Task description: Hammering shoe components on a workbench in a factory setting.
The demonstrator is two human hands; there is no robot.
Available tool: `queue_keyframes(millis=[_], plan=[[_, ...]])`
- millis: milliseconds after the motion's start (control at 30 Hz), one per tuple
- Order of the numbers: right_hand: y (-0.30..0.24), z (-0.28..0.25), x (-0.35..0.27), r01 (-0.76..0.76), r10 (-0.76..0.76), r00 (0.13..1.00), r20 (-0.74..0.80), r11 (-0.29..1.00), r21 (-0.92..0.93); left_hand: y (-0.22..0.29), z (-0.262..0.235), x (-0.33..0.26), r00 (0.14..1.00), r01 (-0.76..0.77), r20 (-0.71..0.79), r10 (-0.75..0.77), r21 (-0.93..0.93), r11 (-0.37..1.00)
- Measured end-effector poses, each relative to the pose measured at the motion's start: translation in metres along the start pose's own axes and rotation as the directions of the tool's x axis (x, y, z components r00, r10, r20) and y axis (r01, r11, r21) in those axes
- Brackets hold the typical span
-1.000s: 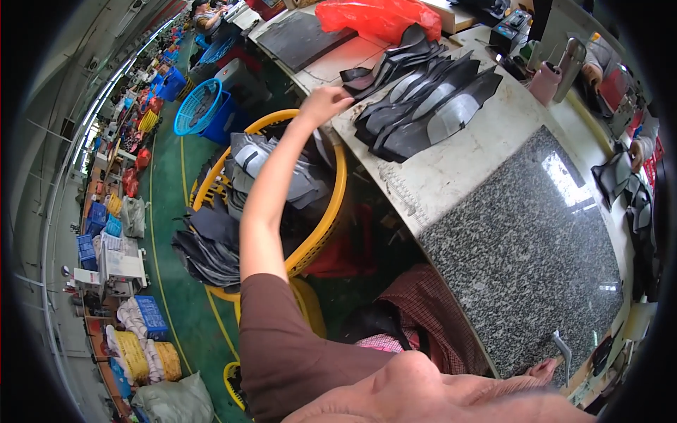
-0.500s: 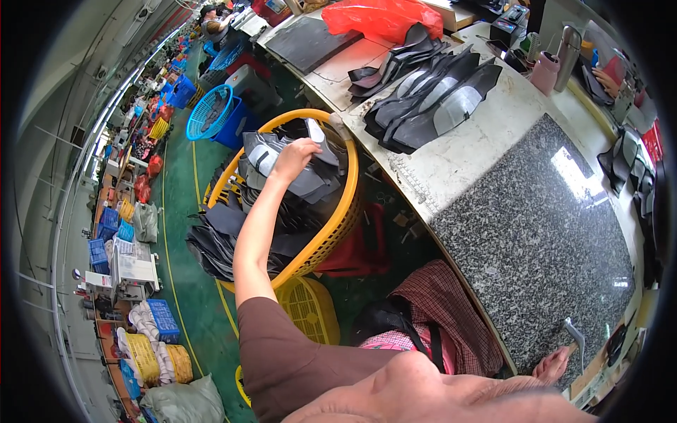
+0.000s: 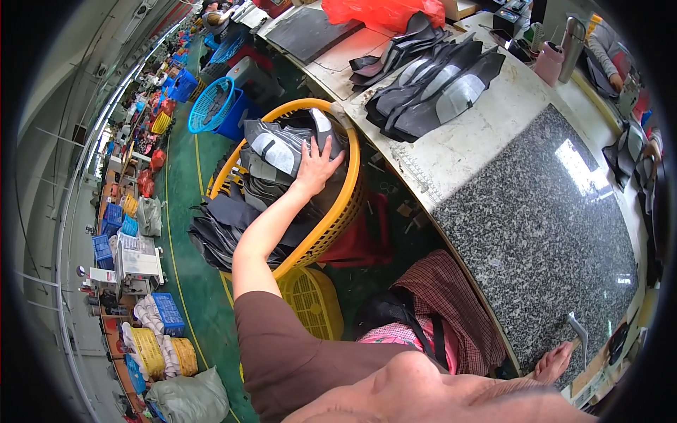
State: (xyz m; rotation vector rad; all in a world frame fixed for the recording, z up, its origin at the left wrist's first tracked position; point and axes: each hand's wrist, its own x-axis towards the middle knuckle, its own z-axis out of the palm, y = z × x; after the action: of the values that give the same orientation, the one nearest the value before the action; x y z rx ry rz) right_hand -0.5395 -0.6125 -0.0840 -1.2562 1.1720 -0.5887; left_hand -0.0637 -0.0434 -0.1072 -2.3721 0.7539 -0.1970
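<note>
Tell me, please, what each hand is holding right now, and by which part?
The left hand lies flat on the dark cut pieces in the yellow basket, fingers spread, gripping nothing. The right hand touches the granite table's edge, holding nothing.

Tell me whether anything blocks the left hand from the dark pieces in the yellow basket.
Nothing visible does: the left hand already rests flat on the dark grey cut pieces piled in the round yellow plastic basket.

We see a green floor (image 3: pixel 185 211) with a yellow line, blue crates (image 3: pixel 113 218) and stuffed sacks (image 3: pixel 190 398) along the left aisle, and a pale table (image 3: pixel 465 144) with a speckled granite slab (image 3: pixel 543 233) catching bright overhead light.
</note>
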Motion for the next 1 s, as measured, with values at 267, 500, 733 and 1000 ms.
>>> queue_keyframes(millis=[267, 500, 733, 1000], plan=[[0.002, -0.005, 0.006, -0.032, 0.030, 0.998, 0.048, 0.998, 0.050, -0.070, -0.028, -0.020, 0.943, 0.072, -0.300, -0.148, -0.251, 0.965], [0.001, -0.009, 0.005, -0.025, 0.020, 0.995, 0.102, 0.999, 0.039, -0.118, -0.046, -0.038, 0.784, 0.174, -0.472, -0.404, -0.457, 0.872], [0.008, -0.012, 0.011, -0.004, 0.001, 0.993, 0.119, 1.000, 0.028, -0.144, -0.061, -0.055, 0.657, 0.245, -0.486, -0.576, -0.585, 0.773], [-0.008, -0.001, 0.002, -0.030, 0.030, 0.997, 0.074, 1.000, -0.003, -0.197, -0.128, -0.071, 0.253, 0.270, -0.497, -0.830, -0.788, 0.554]])
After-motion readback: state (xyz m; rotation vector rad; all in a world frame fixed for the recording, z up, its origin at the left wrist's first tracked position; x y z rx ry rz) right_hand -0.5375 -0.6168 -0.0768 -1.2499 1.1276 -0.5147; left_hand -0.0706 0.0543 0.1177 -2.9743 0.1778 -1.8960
